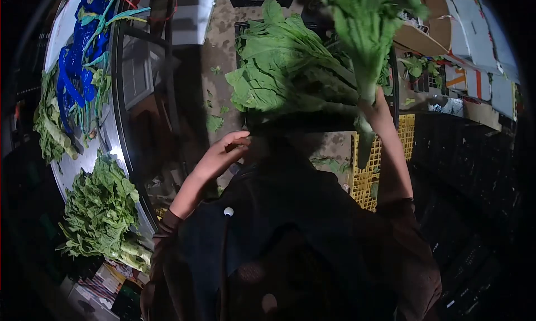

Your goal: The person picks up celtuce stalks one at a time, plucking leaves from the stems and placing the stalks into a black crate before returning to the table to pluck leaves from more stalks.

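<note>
My right hand [378, 110] is wrapped round the pale stem of a leafy green stalk [365, 42], which stands upright with its leaves at the top of the view and its cut end pointing down. Other leafy greens [279, 64] lie in a black crate [301, 123], their leaves to the left and stems to the right. At the crate's near left corner is my left hand [226, 152], its fingers bent and close together by the rim. Whether it grips the rim is too dark to tell.
A metal table [114, 125] on the left bears blue and green ties [78, 70] and a heap of leafy greens [103, 209]. Yellow crates [365, 181] stand below right, an open cardboard box [427, 36] at the upper right. Loose leaves [214, 123] litter the floor.
</note>
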`<state>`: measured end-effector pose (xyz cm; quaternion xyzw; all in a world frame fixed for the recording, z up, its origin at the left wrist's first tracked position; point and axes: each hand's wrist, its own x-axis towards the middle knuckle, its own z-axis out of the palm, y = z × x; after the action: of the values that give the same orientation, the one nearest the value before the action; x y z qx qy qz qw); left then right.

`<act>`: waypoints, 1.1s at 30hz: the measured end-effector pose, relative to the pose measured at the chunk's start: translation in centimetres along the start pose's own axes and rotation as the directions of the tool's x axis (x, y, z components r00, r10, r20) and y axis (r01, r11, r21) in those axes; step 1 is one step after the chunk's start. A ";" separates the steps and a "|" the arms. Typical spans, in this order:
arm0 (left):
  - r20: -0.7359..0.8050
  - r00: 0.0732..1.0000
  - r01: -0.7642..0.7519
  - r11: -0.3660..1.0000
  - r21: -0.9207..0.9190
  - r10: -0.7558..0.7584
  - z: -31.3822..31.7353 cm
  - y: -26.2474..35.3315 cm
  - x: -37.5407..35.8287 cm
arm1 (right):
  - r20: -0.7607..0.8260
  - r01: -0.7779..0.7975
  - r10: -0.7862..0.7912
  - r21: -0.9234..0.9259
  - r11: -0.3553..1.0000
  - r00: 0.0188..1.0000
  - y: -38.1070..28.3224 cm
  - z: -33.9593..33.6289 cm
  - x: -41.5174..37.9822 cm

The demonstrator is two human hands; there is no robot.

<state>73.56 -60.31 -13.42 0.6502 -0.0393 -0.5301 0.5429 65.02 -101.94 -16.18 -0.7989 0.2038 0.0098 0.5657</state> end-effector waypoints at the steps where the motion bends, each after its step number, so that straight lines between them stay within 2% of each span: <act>1: -0.035 0.999 0.012 0.999 -0.049 -0.014 -0.2 -0.6 -0.4 | -0.008 0.064 -0.067 -0.191 0.980 0.998 0.5 0.3 0.6; 2: -0.070 0.997 0.020 0.995 -0.098 -0.027 -0.2 -0.9 -0.6 | 0.002 0.070 -0.071 -0.190 0.979 0.997 0.7 0.6 1.2; 4: -0.109 0.993 0.043 0.993 -0.107 -0.055 -0.3 -1.3 -1.2 | -0.023 0.113 -0.156 -0.589 0.800 0.987 1.4 1.4 2.3; 5: -0.138 0.987 0.069 0.991 -0.112 -0.084 -0.4 -1.4 -1.5 | -0.017 0.147 -0.214 -0.672 0.726 0.977 2.2 1.7 3.0; 6: -0.150 0.985 0.068 0.991 -0.115 -0.085 -0.4 -1.4 -1.7 | -0.008 0.158 -0.219 -0.667 0.728 0.976 2.8 1.9 3.7; 8: -0.151 0.984 0.067 0.985 -0.160 -0.091 -0.3 -1.2 -2.1 | 0.040 0.147 -0.209 -0.836 0.529 0.977 3.9 2.3 4.9; 9: -0.159 0.983 0.066 0.984 -0.165 -0.093 -0.3 -1.3 -2.2 | 0.048 0.157 -0.212 -0.834 0.530 0.976 4.7 2.6 5.6; 11: -0.181 0.980 0.051 0.986 -0.160 -0.080 -0.3 -1.6 -2.2 | 0.079 0.163 -0.250 -0.927 0.337 0.965 6.3 3.4 6.8; 15: -0.198 0.975 0.072 0.986 -0.153 -0.102 -0.3 -1.5 -2.7 | 0.129 0.179 -0.178 -0.936 0.302 0.976 8.5 4.5 7.4; 17: -0.205 0.972 0.088 0.984 -0.153 -0.119 -0.3 -1.2 -2.8 | 0.186 0.180 -0.019 -0.918 0.354 0.982 9.0 4.6 7.7; 18: -0.205 0.972 0.086 0.984 -0.155 -0.118 -0.2 -1.2 -2.9 | 0.187 0.182 -0.020 -0.918 0.351 0.982 9.2 4.6 7.7; 20: -0.220 0.967 0.103 0.988 -0.115 -0.126 -0.1 -1.1 -2.9 | 0.211 0.153 0.114 -0.911 0.383 0.971 9.6 4.7 7.7; 21: -0.222 0.967 0.098 0.989 -0.114 -0.122 -0.1 -1.1 -2.9 | 0.211 0.155 0.109 -0.911 0.381 0.971 9.8 4.7 8.0; 23: -0.223 0.967 0.101 0.988 -0.117 -0.125 0.0 -1.1 -3.0 | 0.213 0.123 0.197 -0.912 0.392 0.957 10.4 4.9 8.5; 27: -0.232 0.971 0.020 0.993 -0.117 -0.047 0.0 -1.3 -3.1 | 0.204 0.124 0.201 -0.928 0.351 0.958 11.0 5.2 9.2; 30: -0.233 0.969 0.056 0.992 -0.114 -0.081 -0.2 -1.6 -3.0 | 0.230 0.153 0.186 -0.922 0.355 0.955 10.2 5.0 9.1; 32: -0.249 0.968 0.016 0.994 -0.112 -0.043 -0.2 -1.4 -3.5 | 0.168 0.062 0.234 -0.913 0.403 0.958 9.5 5.6 8.7; 33: -0.253 0.967 0.004 0.994 -0.106 -0.031 -0.2 -1.7 -3.9 | 0.165 0.064 0.222 -0.913 0.403 0.961 9.6 5.9 8.2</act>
<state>71.15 -57.04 -12.24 0.6838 0.0645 -0.4484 0.5721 70.58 -101.79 -28.95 -0.9578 0.1271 0.2507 0.0595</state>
